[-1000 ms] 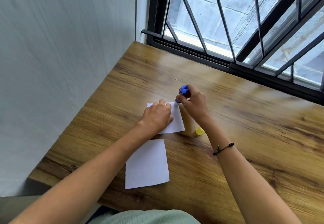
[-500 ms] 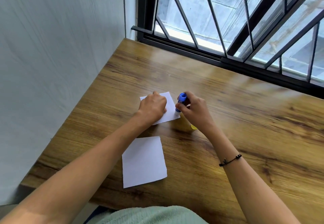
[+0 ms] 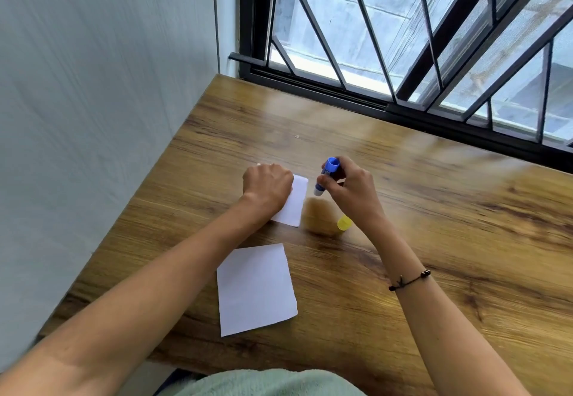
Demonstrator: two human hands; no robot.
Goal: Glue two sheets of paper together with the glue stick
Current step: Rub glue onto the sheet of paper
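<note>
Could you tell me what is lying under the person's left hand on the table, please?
The left hand presses on a white paper sheet on the wooden table. Only the sheet's right strip shows; the hand and wrist cover the rest, so anything on that part cannot be seen.

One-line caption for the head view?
Left hand pins far paper sheet; right hand holds uncapped glue stick beside it.
</note>
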